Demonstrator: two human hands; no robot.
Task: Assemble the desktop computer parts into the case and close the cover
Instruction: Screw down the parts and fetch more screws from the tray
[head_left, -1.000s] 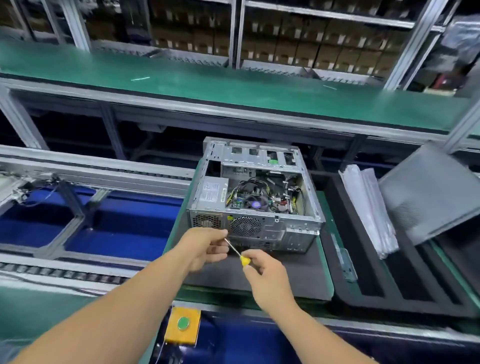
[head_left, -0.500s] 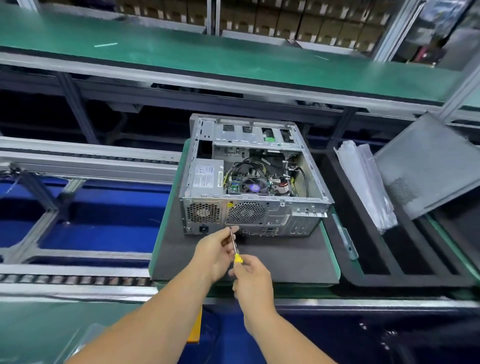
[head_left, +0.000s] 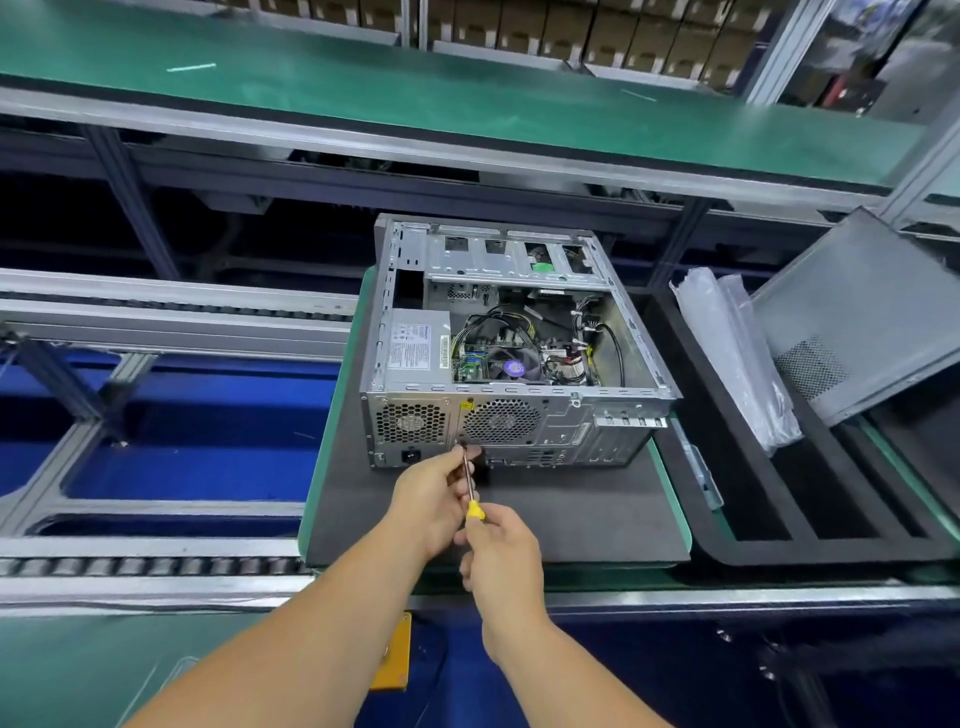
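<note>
Computer case (head_left: 511, 343): lying on its side on dark foam pad (head_left: 571, 514), open side up, cover off. Rear panel facing the camera.

Inside case: power supply (head_left: 415, 345) at left; motherboard with round fan (head_left: 514, 369) at centre; black cables (head_left: 608, 338) toward right; drive bays (head_left: 498, 252) along far edge.

Rear panel: two perforated vents, smaller (head_left: 411, 422) at left, larger (head_left: 501, 421) just right of it; power socket (head_left: 410, 456) below the smaller vent.

Screwdriver (head_left: 470, 488): thin metal shaft, yellow handle. Tip at rear panel of case, just below lower left of larger vent.

Left hand (head_left: 428, 501): in front of case rear, fingers curled round screwdriver shaft, steadying it close to the tip.

Right hand (head_left: 504, 556): nearer the camera than the left, fingers closed round yellow handle.

Side cover (head_left: 857, 317): grey metal panel with mesh patch, right of case, propped at a tilt, well apart from case.

Clear plastic bags (head_left: 737, 353): between case and side cover, leaning in black foam tray (head_left: 779, 535).

Green conveyor surface (head_left: 415, 98): beyond case. Cardboard boxes (head_left: 597, 31): shelved beyond conveyor.

Blue bays with aluminium rails (head_left: 171, 332): left of case.

Yellow box (head_left: 392, 660): below pad, near edge, partly hidden by left forearm.
</note>
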